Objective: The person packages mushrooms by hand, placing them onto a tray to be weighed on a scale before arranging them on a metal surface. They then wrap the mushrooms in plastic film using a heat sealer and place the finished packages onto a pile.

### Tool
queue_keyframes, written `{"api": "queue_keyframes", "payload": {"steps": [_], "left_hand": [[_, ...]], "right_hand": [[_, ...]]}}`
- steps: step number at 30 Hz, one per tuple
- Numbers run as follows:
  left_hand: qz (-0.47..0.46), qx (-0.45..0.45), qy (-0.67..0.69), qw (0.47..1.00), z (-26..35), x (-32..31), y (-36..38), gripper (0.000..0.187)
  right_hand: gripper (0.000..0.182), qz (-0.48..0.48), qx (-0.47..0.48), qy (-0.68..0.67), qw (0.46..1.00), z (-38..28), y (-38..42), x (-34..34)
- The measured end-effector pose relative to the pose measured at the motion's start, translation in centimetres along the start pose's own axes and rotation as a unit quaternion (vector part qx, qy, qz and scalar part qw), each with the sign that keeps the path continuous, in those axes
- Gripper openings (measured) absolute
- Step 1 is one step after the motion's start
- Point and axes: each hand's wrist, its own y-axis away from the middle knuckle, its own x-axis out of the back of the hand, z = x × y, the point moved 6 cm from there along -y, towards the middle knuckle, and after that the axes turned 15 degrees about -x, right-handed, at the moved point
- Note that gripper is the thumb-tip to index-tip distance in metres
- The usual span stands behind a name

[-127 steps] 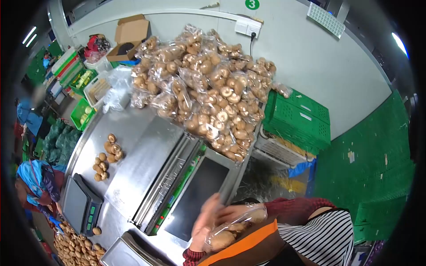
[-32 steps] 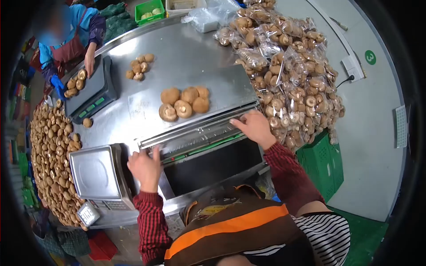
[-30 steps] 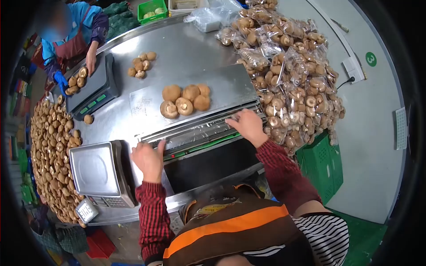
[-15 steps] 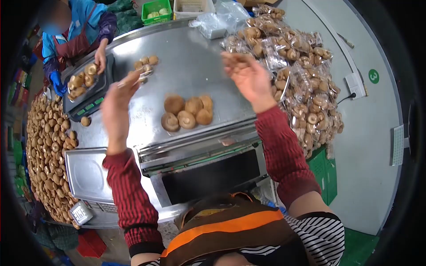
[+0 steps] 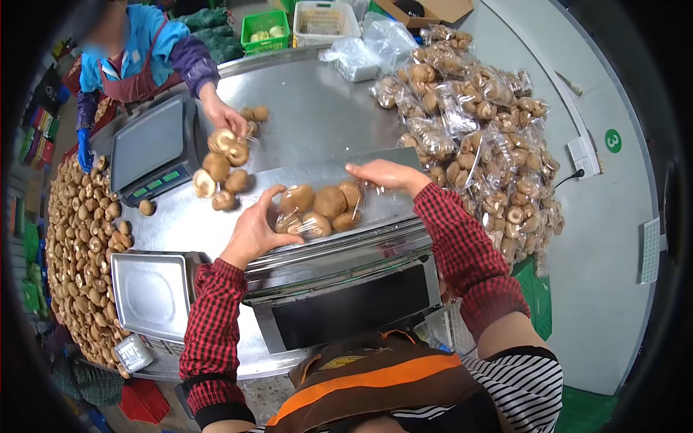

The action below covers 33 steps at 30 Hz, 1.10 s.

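Observation:
A group of brown mushrooms (image 5: 329,202) lies on the table in front of me, with clear plastic film (image 5: 303,175) drawn over it. My left hand (image 5: 253,229) is curved around the left end of the group, thumb at the near side and fingers at the far side, gripping the film there. At the right end, my right hand (image 5: 393,175) holds the film, its thumb side toward the mushrooms; some of its fingers are hidden. Just below the hands is the wrapping machine (image 5: 350,307) with a dark flat plate.
Across the table, a co-worker's hand (image 5: 224,115) is over loose mushrooms (image 5: 220,169) beside a black scale (image 5: 151,144). Wrapped mushroom packs (image 5: 498,144) are heaped at right. A mushroom pile (image 5: 83,260) and a second scale (image 5: 151,292) are at left.
Both my hands have come down from the air to the mushrooms, and film now covers them. The co-worker's mushrooms have moved off the black scale onto the table near my group.

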Motion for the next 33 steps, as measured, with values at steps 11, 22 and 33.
{"api": "queue_keyframes", "payload": {"steps": [11,22,33], "left_hand": [[0.237,0.029,0.012,0.971,-1.5,-1.1,4.1,0.021],[0.015,0.225,0.07,0.972,3.7,-6.5,13.3,0.04],[0.096,-0.108,-0.27,0.952,4.9,-15.5,13.6,0.031]], "right_hand": [[0.039,0.1,0.075,-0.229,0.965,3.7,4.7,-3.6],[0.037,-0.073,-0.094,-0.438,0.891,17.4,18.1,-15.3],[0.04,0.59,-0.053,-0.227,0.773,35.4,19.9,-19.0]]}}
